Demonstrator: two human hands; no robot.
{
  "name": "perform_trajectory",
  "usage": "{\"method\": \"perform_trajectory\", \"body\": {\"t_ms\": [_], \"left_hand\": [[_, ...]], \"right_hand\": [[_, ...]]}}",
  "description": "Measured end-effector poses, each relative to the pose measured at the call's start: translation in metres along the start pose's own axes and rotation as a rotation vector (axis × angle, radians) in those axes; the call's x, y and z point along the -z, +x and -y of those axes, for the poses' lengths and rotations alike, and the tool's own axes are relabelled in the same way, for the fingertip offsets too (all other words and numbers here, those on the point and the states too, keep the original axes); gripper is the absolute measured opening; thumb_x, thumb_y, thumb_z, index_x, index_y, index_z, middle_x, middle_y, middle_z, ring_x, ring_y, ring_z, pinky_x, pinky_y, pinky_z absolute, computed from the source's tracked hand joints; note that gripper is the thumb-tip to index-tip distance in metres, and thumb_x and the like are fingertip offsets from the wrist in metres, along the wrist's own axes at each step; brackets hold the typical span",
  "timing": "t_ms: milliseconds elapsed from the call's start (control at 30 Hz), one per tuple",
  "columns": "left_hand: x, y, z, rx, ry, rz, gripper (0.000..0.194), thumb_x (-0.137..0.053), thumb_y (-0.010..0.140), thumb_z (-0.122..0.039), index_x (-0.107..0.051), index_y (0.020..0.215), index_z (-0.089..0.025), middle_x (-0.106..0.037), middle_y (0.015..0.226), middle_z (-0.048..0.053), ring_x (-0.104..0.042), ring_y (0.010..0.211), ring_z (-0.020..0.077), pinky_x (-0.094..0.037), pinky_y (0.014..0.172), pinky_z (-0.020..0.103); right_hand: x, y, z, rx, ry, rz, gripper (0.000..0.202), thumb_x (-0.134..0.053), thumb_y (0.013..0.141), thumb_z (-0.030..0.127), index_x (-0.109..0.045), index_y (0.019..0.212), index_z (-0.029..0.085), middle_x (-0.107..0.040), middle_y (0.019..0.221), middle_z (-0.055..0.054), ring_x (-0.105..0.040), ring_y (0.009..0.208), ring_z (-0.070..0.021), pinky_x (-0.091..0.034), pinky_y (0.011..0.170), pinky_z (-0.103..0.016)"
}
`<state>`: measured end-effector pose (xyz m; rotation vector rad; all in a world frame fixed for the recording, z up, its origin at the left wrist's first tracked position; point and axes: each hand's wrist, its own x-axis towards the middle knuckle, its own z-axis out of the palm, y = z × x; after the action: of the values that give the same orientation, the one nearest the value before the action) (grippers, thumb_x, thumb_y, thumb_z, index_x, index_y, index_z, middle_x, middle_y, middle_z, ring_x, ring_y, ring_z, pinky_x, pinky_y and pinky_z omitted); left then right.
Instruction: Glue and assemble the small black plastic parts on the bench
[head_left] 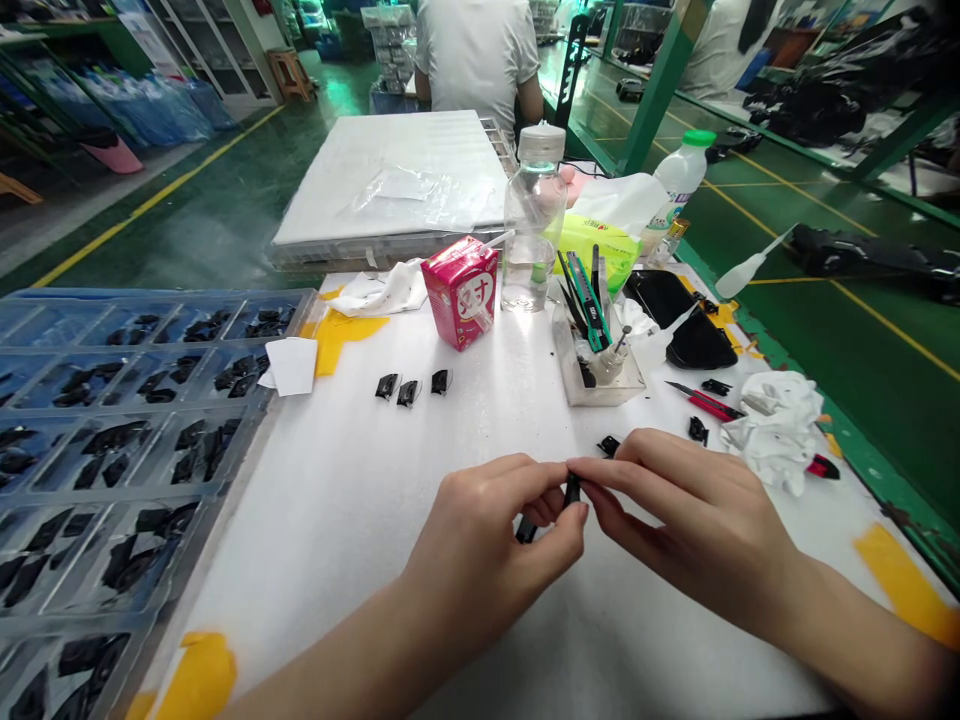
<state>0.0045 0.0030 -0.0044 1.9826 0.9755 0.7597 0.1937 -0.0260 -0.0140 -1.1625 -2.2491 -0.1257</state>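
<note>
My left hand (491, 520) pinches a small black plastic part (572, 489) between thumb and fingers above the white work surface. A dark piece (526, 530) also shows under the curled fingers of that hand; whether it belongs to the same part I cannot tell. My right hand (686, 510) meets the part from the right, its fingertips closed at the part's upper end. Just behind the right fingers lies another small black part (608, 446). Three black pieces with clear film (408, 393) rest farther back on the left.
Left stands a compartment tray (247, 432) of black parts. Behind are a red drink carton (459, 295), a clear bottle (529, 265) and a tool box (606, 388) with cutters. Red-handled tweezers (705, 402) and crumpled tissue (776, 425) lie right. A person (480, 60) sits beyond.
</note>
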Motion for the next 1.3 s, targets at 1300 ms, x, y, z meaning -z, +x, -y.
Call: {"method": "perform_trajectory", "body": {"t_ms": [1300], "left_hand": [[0.021,0.017,0.005,0.538,-0.664,0.082,0.013,-0.062,0.088,-0.023,-0.064,0.08,-0.013,-0.074,0.075,0.002,-0.068,0.068,0.0104,-0.057,0.064,0.017]], "right_hand": [[0.003,-0.003,0.014,-0.071,0.385,0.762,0.013,-0.043,0.094,0.018,-0.046,0.083,0.024,-0.059,0.075,0.003,-0.052,0.06,-0.0131,-0.033,0.054,-0.028]]}}
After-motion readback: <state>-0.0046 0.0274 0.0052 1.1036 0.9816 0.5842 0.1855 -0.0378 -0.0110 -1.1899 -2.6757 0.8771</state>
